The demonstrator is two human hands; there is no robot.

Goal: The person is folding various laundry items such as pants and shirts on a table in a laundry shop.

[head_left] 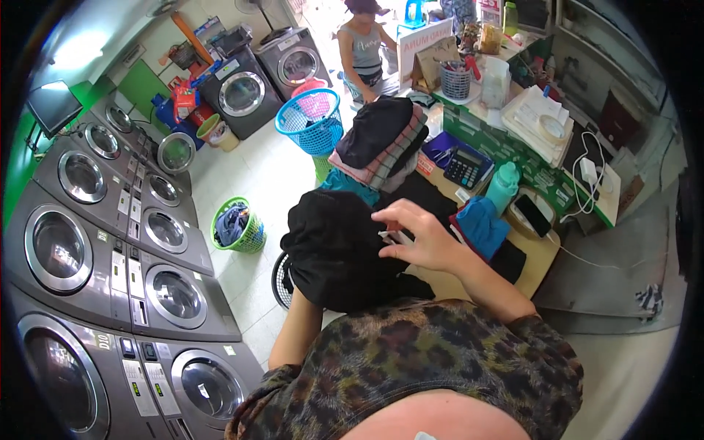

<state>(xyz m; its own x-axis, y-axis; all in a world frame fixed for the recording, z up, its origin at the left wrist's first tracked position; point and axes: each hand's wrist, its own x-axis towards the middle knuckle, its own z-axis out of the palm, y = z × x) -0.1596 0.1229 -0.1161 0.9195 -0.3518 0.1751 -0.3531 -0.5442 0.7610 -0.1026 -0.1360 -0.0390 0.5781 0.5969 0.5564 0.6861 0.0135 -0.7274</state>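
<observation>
Where the washers stand: a double-decker bank of grey washers (110, 257) runs down the left, its outer machines cut off by the dark rim of the view.
Table: tan table (543, 257) under the clothes, its near edge hidden by cloth and the right forearm.
Co-worker: a person in a grey top (364, 53) beyond the piles, legs mostly blocked by the laundry.
Black cloth: a bunched black garment (330, 227), right in front of the wearer's chest and nearer than the folded stack; plain, matt, rounded and puffed out at its upper left, creased through the middle. So dark that seams barely read; which kind of garment, I cannot tell. Whether it touches the table is hidden.
Folded stack: a pile of folded clothes (385, 139), a dark piece on top, plaid edges showing beneath; its base is masked by the black garment.
Black basket: only a curved bit of a black basket (279, 282) shows past the garment's left side.
Left hand: out of sight behind the garment; its spread and grip cannot be told.
Right hand: the right hand (422, 238) is half open beside the garment, fingers curved, thumb apart.
Pale scrap: a small whitish bit (396, 236) between thumb and fingers, too small to identify; whether it is held is unclear.
</observation>
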